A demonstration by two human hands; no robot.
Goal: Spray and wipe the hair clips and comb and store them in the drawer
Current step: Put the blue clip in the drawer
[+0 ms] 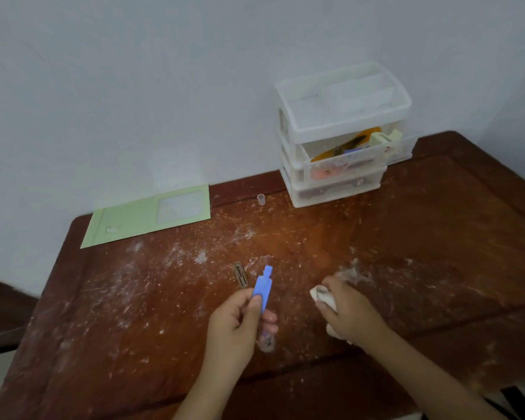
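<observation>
Head view shows the left hand (240, 316) pinching a blue spray bottle (262, 287), light, likely slick, just beside the brown clip (241, 274) on the worktop (134, 298), while the right hand (346, 310) grips a soft cloth (323, 297).

A plain pale wall (134, 86) with a light bluish-grey tone fills the upper half of the view and turns a corner at the right side. Against it stands a dark reddish-brown wooden table (437, 253). The top of the table is scratched and has many white, dusty marks, mostly in the middle and on the left. A soft warm light reflects on the wood near the centre. At the left edge a dark piece of furniture (0, 313) is partly visible.
</observation>
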